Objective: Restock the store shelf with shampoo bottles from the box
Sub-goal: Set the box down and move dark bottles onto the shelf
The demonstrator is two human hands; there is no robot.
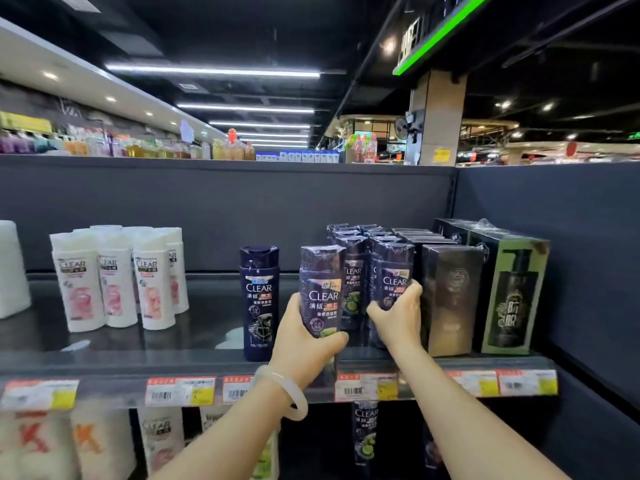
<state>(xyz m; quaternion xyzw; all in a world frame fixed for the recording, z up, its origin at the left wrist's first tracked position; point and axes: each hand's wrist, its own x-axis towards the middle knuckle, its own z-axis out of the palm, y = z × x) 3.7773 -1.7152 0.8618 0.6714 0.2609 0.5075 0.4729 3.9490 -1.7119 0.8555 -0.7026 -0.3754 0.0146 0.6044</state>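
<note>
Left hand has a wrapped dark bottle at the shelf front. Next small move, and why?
Probably set the wrapped bottle in the left hand down at the front of the dark rows. It is lifted over the shelf edge, and the right hand grips the neighbouring front bottle, seemingly steadying it.

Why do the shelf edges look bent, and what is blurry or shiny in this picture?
Head view: the wide lens bows the shelf edge and the store ceiling lines. The price tags and far aisle goods are blurred. The wrapped dark bottle gripped by the left hand glints from its plastic film; the glossy shelf mirrors the white bottles. The right hand looks sharp.
</note>
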